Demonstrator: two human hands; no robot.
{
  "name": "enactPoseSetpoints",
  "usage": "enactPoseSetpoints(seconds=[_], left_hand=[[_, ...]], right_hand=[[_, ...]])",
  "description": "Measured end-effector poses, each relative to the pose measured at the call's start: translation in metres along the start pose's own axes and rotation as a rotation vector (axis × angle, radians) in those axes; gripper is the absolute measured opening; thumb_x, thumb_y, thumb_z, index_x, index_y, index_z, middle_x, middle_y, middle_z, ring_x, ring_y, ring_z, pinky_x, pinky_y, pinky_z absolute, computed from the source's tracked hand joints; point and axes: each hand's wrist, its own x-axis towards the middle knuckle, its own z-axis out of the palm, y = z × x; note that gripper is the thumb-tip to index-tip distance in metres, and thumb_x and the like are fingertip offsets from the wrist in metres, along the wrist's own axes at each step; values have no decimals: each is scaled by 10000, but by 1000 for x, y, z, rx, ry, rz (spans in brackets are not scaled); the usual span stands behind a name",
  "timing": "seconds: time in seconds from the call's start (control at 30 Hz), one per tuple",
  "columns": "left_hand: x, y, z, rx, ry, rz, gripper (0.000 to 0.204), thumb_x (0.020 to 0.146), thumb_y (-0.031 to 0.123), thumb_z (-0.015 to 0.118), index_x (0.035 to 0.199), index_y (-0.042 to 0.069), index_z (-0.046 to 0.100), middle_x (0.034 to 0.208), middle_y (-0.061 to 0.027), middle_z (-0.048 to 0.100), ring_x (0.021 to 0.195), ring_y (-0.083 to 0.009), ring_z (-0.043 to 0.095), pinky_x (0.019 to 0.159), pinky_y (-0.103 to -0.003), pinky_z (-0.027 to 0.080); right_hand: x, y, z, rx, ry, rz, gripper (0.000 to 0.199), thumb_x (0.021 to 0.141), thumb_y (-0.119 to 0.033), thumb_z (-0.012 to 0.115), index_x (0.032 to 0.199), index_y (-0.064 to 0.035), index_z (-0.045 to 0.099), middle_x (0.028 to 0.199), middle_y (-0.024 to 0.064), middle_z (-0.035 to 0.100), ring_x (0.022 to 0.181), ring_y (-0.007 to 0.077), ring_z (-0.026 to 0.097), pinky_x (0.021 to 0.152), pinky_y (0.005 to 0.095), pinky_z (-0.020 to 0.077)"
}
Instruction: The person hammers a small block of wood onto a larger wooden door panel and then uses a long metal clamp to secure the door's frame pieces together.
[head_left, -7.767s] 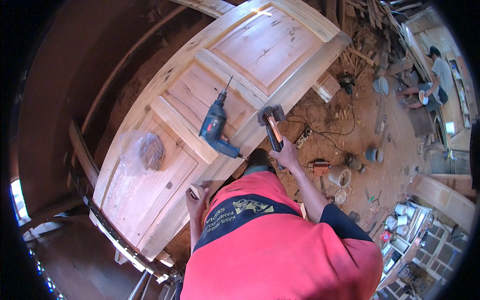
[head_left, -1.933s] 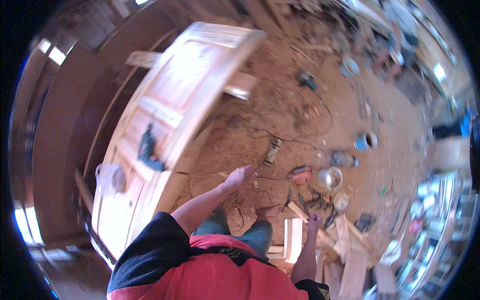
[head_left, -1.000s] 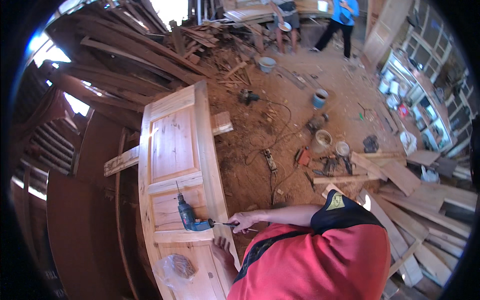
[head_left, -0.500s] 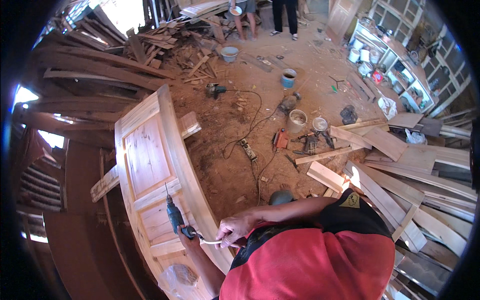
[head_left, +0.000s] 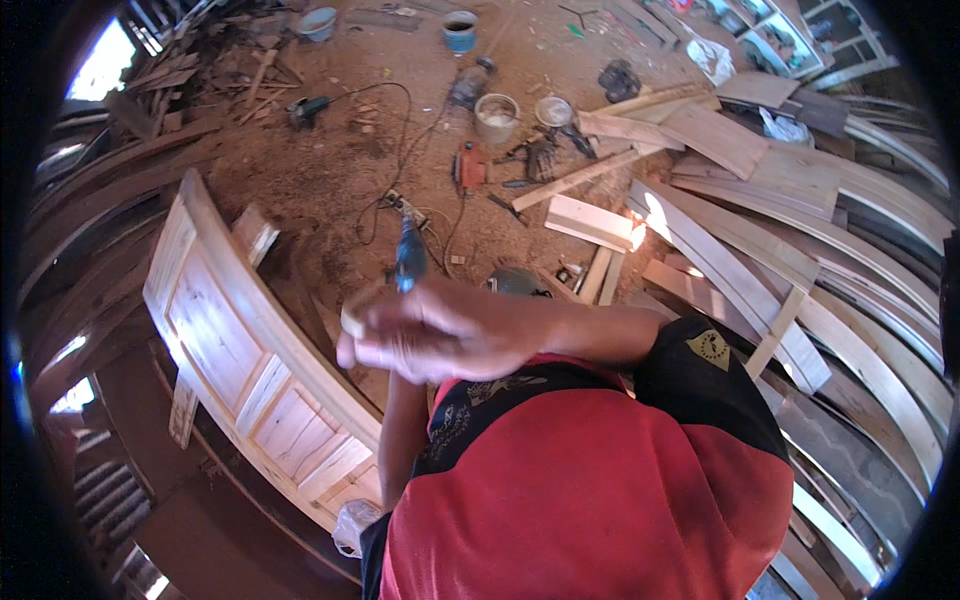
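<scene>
A blue power drill with a thin bit stands upright in front of me, over the floor. My left hand is closed on its handle, mostly hidden behind my right hand. The right hand, smeared by motion, crosses in front of the drill's lower part with its fingers curled; what they hold cannot be made out. To the left lies a panelled wooden door, propped on wood pieces, with a clear plastic bag on its near end.
Planks are stacked on the right. On the dirt floor are an orange-red power tool, a grinder, a power strip, cords, a white bucket and a blue bucket. Scrap wood lies far left.
The drill has moved off the door, rightward and up, in my left hand. My right hand has come across in front of it. The view has shifted downward and to the right.
</scene>
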Motion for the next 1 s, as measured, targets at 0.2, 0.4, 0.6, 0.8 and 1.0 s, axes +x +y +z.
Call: enactPoseSetpoints(seconds=[0.2, 0.4, 0.6, 0.8, 1.0], left_hand=[[52, -25, 76, 262, 160, -110, 690, 1015, 627, 404, 1484, 123, 440, 1372, -133, 594, 1131, -291, 627, 917, -442, 516], [22, -57, -17, 342, 462, 30, 636, 1020, 589, 442, 1422, 101, 506, 1281, -158, 650, 1015, -269, 684, 769, -368, 562], [-69, -108, -98, 310, 790, 18, 644, 1019, 581, 439, 1431, 88, 477, 1287, -189, 643, 1022, -296, 687, 764, -393, 562], [-96, -119, -66, 162, 951, 22, 644, 1049, 551, 374, 1474, 72, 437, 1355, -190, 609, 1097, -323, 667, 819, -418, 541], [-86, -109, -31, 132, 891, 55, 656, 1050, 563, 361, 1483, 75, 432, 1364, -183, 601, 1097, -299, 661, 839, -384, 528]], right_hand=[[-43, 54, -144, 50, 577, 375, 499, 1051, -471, 505, 1183, -6, 631, 625, -100, 329, 502, 31, 313, 423, 226, 251], [-130, 113, -316, -43, 951, 484, 299, 991, -309, 624, 1086, -30, 673, 624, -58, 451, 506, 66, 405, 429, 244, 332], [-164, 154, -455, -110, 1092, 566, 112, 919, -116, 657, 983, -33, 693, 645, -23, 515, 446, 100, 422, 386, 258, 315], [-211, 208, -518, -250, 1404, 644, 211, 974, -196, 618, 846, -29, 633, 585, 17, 477, 430, 138, 430, 383, 308, 368], [-233, 269, -548, -59, 1440, 796, 199, 952, -162, 630, 789, -88, 543, 602, 5, 443, 451, 140, 430, 404, 302, 394]])
